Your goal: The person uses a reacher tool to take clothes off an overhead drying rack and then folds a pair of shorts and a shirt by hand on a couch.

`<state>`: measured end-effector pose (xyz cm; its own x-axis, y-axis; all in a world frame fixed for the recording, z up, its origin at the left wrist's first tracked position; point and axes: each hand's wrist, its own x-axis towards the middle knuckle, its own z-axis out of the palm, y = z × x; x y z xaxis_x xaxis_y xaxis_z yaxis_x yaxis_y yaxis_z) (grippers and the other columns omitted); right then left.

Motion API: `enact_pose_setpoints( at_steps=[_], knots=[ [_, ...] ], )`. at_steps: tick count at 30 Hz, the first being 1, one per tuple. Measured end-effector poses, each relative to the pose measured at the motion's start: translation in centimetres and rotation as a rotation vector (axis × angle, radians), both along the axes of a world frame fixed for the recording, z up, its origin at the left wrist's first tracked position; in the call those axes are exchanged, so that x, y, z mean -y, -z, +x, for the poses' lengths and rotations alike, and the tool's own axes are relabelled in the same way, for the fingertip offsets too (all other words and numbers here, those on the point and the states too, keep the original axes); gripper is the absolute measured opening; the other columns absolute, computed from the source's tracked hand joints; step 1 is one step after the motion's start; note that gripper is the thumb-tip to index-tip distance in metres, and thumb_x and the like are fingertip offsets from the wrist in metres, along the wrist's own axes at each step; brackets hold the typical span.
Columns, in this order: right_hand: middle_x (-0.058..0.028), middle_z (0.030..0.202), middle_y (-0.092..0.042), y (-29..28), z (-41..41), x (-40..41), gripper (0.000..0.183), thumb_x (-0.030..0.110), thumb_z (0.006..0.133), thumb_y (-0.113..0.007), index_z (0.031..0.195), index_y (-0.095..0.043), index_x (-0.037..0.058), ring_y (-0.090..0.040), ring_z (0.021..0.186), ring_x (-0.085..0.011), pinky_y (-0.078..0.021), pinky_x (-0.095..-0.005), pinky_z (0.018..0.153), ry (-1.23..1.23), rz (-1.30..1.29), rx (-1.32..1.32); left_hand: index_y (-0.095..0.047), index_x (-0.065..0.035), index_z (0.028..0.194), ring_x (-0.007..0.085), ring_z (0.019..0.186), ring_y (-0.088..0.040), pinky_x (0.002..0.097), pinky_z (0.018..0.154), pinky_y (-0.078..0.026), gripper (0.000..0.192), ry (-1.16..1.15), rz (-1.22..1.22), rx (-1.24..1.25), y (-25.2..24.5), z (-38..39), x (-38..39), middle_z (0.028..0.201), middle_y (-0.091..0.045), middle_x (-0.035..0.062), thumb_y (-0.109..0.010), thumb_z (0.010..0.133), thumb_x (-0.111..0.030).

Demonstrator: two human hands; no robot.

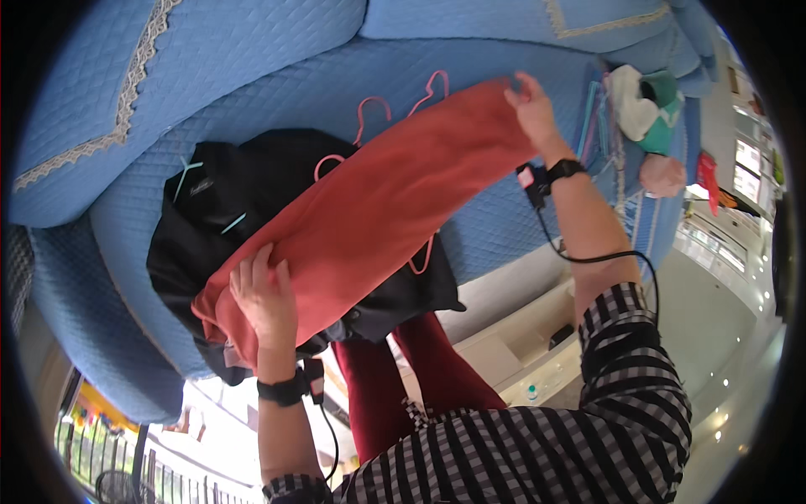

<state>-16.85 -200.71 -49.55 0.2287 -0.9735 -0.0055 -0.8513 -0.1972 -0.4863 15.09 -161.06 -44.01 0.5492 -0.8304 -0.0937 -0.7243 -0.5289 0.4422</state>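
Note:
A folded coral-red garment point(378, 208) stretches slantwise between my hands, above a black jacket point(264, 170) spread on the blue quilted sofa. At the upper right, my right hand point(532, 110) grips the garment's end between thumb and fingers. My left hand point(264, 293) rests on its lower left end, fingers slightly bent; whether they pinch the cloth is not clear. Pink hangers point(373, 107) poke out behind the garment's upper edge, and part of another pink hanger point(425, 255) shows below it. A light-blue hanger point(187, 170) sits in the collar of the black jacket.
Several hangers point(592, 116) lie at the sofa's right part, beside a heap of white and green cloth point(642, 104) and a pink bundle point(662, 175). Sofa back cushions point(220, 57) rise behind. A low cream cabinet point(516, 334) with a small bottle point(533, 394) stands lower right. Cables hang from both wrists.

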Motion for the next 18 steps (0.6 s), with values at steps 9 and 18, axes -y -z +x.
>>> enact_pose_setpoints(
  at_steps=[9, 18],
  knots=[
    [-0.0049, 0.081, -0.064, 0.9, -0.1, 3.1, 0.024, 0.023, 0.084, -0.062, 0.099, -0.067, 0.0044, -0.057, 0.075, -0.0139, -0.0446, -0.0300, 0.071, 0.078, 0.377, 0.000, -0.058, -0.0043, 0.082, 0.0265, 0.081, -0.056, 0.0350, 0.070, -0.044, 0.015, 0.078, -0.155, -0.264, -2.7, 1.1, 1.8, 0.084, -0.058, 0.0084, -0.067, 0.071, 0.000],
    [-0.0172, 0.099, -0.063, 2.1, 2.1, 3.2, 0.036, 0.032, 0.081, -0.063, 0.102, -0.062, 0.0033, -0.056, 0.099, -0.0351, -0.0437, -0.0421, 0.085, 0.079, -0.053, -0.429, -0.054, -0.0065, 0.085, 0.0277, 0.071, -0.058, 0.0372, 0.064, -0.045, 0.011, 0.110, -0.138, 0.089, 2.1, 3.3, 0.4, 0.078, -0.060, 0.0084, -0.064, 0.080, -0.008]
  ],
)
